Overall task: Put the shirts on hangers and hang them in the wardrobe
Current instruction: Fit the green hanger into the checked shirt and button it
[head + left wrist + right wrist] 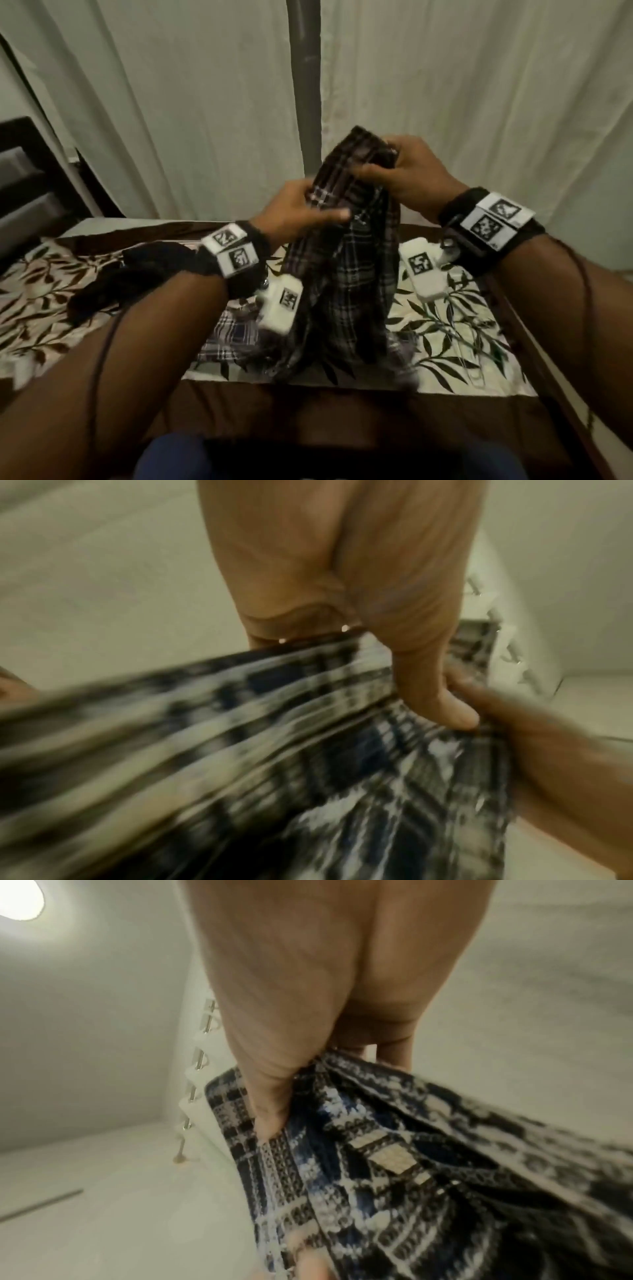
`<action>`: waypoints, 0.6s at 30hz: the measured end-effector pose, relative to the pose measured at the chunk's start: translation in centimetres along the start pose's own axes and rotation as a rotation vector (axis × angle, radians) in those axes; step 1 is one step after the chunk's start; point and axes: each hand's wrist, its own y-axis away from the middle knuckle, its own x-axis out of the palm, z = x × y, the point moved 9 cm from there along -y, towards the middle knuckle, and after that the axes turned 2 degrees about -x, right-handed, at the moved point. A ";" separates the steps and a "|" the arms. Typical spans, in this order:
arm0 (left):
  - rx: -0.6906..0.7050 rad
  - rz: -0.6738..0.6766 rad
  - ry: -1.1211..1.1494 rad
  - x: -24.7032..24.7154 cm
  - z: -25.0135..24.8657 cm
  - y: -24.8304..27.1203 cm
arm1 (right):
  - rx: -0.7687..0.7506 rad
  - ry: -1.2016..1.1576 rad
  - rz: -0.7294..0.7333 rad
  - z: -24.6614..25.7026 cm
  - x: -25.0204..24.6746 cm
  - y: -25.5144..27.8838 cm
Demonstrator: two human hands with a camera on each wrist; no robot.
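A dark plaid shirt (346, 274) hangs bunched above the bed, its lower end trailing onto the bedsheet. My left hand (301, 209) grips the cloth just below its top, thumb across the front. My right hand (400, 171) pinches the top fold of the shirt from the right. In the left wrist view the plaid shirt (274, 750) runs blurred under my left hand (435, 691). In the right wrist view my right hand (274, 1096) clamps the plaid shirt (394, 1164). Thin wire hangers (469, 346) lie on the bed at the right.
The bed (51, 308) has a leaf-patterned sheet and a brown wooden frame. A black garment (130, 274) lies on its left side. Pale curtains (205, 102) hang behind, parted by a dark post (305, 85). A dark headboard (24, 192) stands at the far left.
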 end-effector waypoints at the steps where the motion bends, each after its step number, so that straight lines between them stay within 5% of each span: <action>1: -0.064 0.069 -0.036 0.9 3.0 1.4 | -0.002 -0.083 -0.055 0.2 -1.0 0.0; 4: -0.193 0.099 -0.176 2.1 10.3 4.8 | -0.079 -0.151 -0.165 1.8 -3.9 -0.1; 8: -0.252 -0.199 -0.304 -3.6 12.3 4.7 | -0.046 0.078 -0.206 1.3 -7.6 0.7; 11: -0.088 -0.401 -0.552 -10.6 4.8 2.6 | 0.143 0.390 -0.229 -2.4 -10.6 1.5; 15: 0.189 -0.651 -0.856 -15.1 -9.6 0.1 | 0.139 0.270 -0.511 -2.0 -14.5 1.6; 18: 0.175 -0.424 -0.788 -13.8 -12.8 -1.8 | 0.064 0.082 -0.632 0.0 -16.4 1.0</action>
